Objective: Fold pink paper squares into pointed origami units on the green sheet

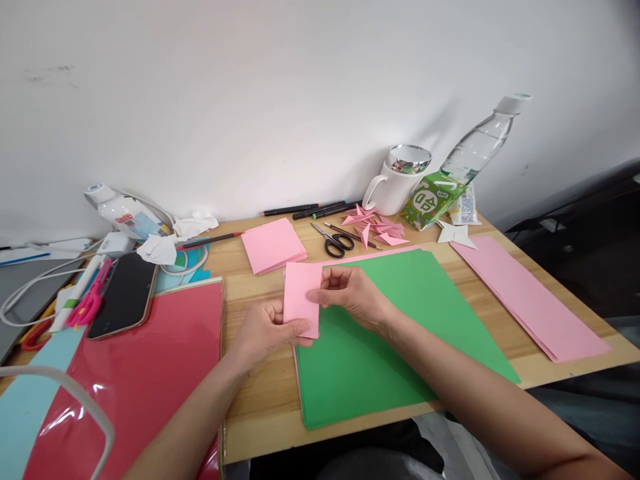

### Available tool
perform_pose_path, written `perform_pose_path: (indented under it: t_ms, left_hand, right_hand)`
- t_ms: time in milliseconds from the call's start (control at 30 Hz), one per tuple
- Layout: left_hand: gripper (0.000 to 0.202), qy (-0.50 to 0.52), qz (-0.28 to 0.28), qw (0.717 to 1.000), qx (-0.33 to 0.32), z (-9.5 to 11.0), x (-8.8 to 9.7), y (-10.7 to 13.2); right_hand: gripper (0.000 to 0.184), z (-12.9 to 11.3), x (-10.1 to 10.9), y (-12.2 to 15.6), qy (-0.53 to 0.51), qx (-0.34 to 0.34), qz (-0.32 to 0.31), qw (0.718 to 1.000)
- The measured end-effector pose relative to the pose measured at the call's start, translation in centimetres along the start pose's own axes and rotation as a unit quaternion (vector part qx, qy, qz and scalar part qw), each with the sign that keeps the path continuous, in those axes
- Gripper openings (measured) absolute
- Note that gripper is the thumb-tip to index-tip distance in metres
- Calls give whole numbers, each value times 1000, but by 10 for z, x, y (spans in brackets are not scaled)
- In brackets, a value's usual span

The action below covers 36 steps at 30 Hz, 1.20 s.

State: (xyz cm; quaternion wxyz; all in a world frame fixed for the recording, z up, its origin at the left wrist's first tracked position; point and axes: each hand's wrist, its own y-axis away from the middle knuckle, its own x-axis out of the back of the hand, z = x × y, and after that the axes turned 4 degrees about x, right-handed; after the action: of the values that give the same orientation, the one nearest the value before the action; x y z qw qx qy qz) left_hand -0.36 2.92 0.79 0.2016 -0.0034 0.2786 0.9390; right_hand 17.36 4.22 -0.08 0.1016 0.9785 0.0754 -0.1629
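1. The left hand [270, 330] and right hand [355, 297] grip a pink slip [300, 290] over the left edge of the green sheet [400, 333].
2. Behind the sheet: scissors [331, 237], folded pieces [383, 228], mug [397, 188].
3. Left of it: phone [124, 293].
4. Right of it: pink strips [535, 300].

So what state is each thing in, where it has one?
Pink rectangle: held in left hand and right hand
Green paper: lying flat
Square pink sheets: stacked
Long pink sheets: stacked
Small pink pieces: folded
Black scissors: flat, opening unclear
Phone: screen dark
Water bottle: capped
White bottle: capped
Tissues: crumpled
Mug: upright
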Motion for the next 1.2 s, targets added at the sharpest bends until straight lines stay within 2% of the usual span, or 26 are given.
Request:
perform_pose_path:
  t_ms: [233,533,800,1200]
  left_hand:
    - [32,-61,-2,998,-5,0,0,0]
    - [30,-76,-19,996,-39,3,8,2]
    - [34,-66,-17,997,-32,4,8,2]
    - [37,-56,-28,998,-27,2,8,1]
  right_hand:
    - [34,-3,2,0,20,39,25,999]
    - [32,-12,4,0,77,86,22,993]
    - [34,-12,4,1,107,88,44,989]
    - [35,-7,6,-1,81,74,58,992]
